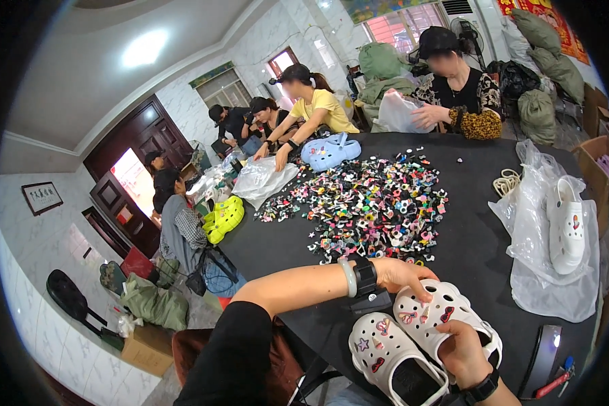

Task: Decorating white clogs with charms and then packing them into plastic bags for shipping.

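Observation:
A pair of off-white foam clogs sits at the near edge of the table in front of me. My left hand (406, 275) reaches over the toe of the right-hand clog (446, 298), its thumb pressed near a small charm on the upper. My right hand (465, 355) grips the same clog by its side, near the foot opening. Beside it, touching, rests the left-hand clog (392, 355), with star, baseball and red charms in its holes. Some of my left fingers are hidden behind the toe.
A wide pile of small colourful charms (379, 210) covers the middle of the black table (484, 203). A blue clog (330, 151) and yellow-green clogs (223, 218) lie beyond. At right are a white clog (566, 227) on plastic bags, a phone (543, 358) and a red-handled tool (553, 383). Several people work around.

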A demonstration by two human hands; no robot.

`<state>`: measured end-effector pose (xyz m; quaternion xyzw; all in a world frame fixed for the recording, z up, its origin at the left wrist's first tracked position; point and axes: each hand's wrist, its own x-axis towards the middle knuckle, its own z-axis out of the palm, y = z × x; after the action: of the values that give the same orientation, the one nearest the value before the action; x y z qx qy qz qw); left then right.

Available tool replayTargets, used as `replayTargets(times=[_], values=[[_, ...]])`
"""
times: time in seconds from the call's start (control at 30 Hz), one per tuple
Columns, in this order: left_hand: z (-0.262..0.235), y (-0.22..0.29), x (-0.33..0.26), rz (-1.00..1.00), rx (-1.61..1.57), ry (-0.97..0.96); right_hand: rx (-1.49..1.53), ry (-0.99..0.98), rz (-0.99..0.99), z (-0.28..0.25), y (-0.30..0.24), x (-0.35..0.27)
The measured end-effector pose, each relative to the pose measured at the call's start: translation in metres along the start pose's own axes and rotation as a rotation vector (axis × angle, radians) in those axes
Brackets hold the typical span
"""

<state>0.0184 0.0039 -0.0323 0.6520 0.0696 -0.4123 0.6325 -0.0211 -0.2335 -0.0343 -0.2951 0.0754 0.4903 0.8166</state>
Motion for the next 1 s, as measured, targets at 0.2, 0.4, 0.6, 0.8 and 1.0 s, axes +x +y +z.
replayTargets(times=[0.2,0.4,0.6,0.8,1.0], values=[[-0.002,-0.004,0.005,0.001,-0.015,-0.006,0.013,-0.006,-0.017,-0.005,0.004,0.004],[-0.001,-0.002,0.005,0.023,-0.01,-0.003,-0.01,0.045,0.016,-0.008,0.004,0.008],[0.004,0.001,0.0,0.033,-0.021,0.016,-0.002,0.078,0.012,-0.005,0.004,0.004],[0.01,0.0,0.0,0.057,0.018,0.081,0.007,0.057,-0.003,-0.007,0.005,0.005],[0.013,0.005,0.0,0.115,0.172,0.122,-0.007,0.116,0.038,-0.011,0.004,0.006]])
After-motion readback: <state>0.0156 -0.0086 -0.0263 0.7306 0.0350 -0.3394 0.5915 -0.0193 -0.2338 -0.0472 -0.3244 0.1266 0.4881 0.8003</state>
